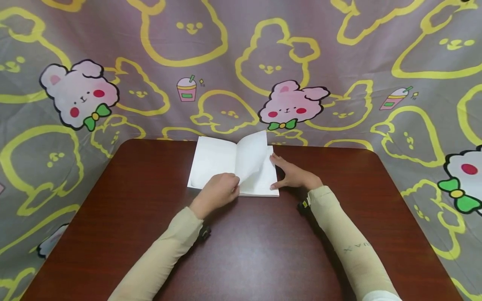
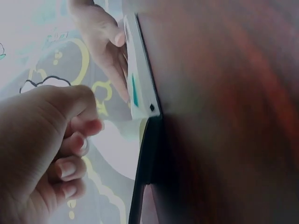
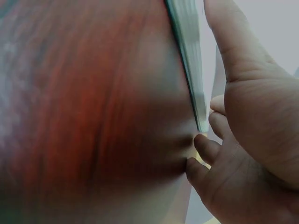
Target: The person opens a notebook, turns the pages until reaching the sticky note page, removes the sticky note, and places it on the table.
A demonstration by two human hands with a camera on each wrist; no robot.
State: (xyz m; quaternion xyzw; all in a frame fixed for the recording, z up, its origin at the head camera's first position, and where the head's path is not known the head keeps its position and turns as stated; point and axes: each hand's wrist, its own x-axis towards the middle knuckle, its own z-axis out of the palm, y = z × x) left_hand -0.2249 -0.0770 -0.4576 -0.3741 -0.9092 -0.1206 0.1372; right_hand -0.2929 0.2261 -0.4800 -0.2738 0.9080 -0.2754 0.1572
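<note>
An opened book with blank white pages [image 1: 214, 161] lies at the far middle of the table. One page [image 1: 253, 152] stands lifted from the right half, its lower part curving toward the left. At the book's lower middle, my left hand [image 1: 216, 191] pinches that page's lower corner; its fingers are curled in the left wrist view. My right hand [image 1: 295, 174] rests at the book's right edge, thumb and fingers spread apart, the thumb over the lower right corner. The right wrist view shows the book's page edges [image 3: 194, 60] beside the right hand's fingers.
The dark reddish-brown table [image 1: 241, 251] has rounded far corners. Behind it and at both sides hangs a grey curtain [image 1: 226, 79] with yellow outlines and cartoon rabbits. Small dark devices sit at both wrists, below the beige sleeves [image 1: 162, 251].
</note>
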